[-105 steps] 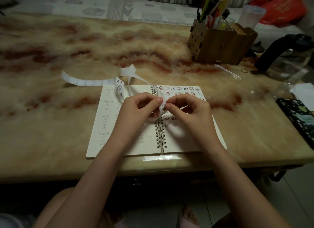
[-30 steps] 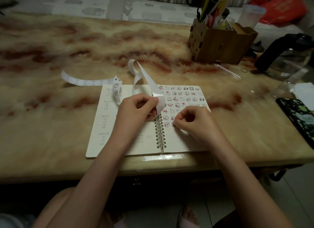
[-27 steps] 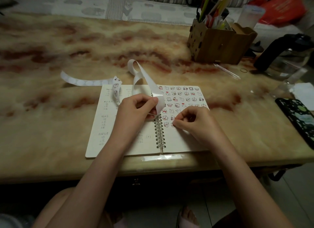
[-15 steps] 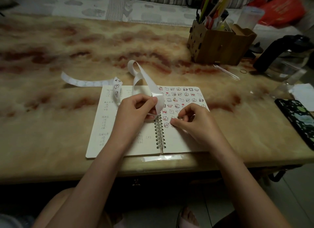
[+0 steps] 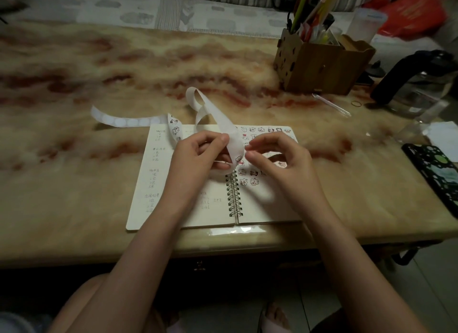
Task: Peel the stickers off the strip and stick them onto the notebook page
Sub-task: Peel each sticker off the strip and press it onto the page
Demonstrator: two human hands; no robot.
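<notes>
An open spiral notebook (image 5: 269, 208) lies at the table's near edge. Handwriting covers its left page, and rows of small cartoon stickers (image 5: 260, 129) fill the top of its right page. A long white sticker strip (image 5: 218, 117) loops up over the notebook, with its emptied end (image 5: 124, 121) trailing left on the table. My left hand (image 5: 198, 159) holds the strip between thumb and fingers above the spiral. My right hand (image 5: 282, 164) has its thumb and forefinger tips at the strip's right edge, where a sticker (image 5: 238, 159) sits on the strip.
A wooden pen holder (image 5: 319, 65) stands at the back right, with a clear pen (image 5: 332, 104) and a rubber band (image 5: 356, 104) in front of it. A glass kettle (image 5: 418, 84), white paper (image 5: 443, 137) and a patterned phone (image 5: 436, 169) occupy the right side.
My right hand has lifted off the right page, where it was pressing a sticker down, and moved up and left to the strip. My left hand still holds the strip.
</notes>
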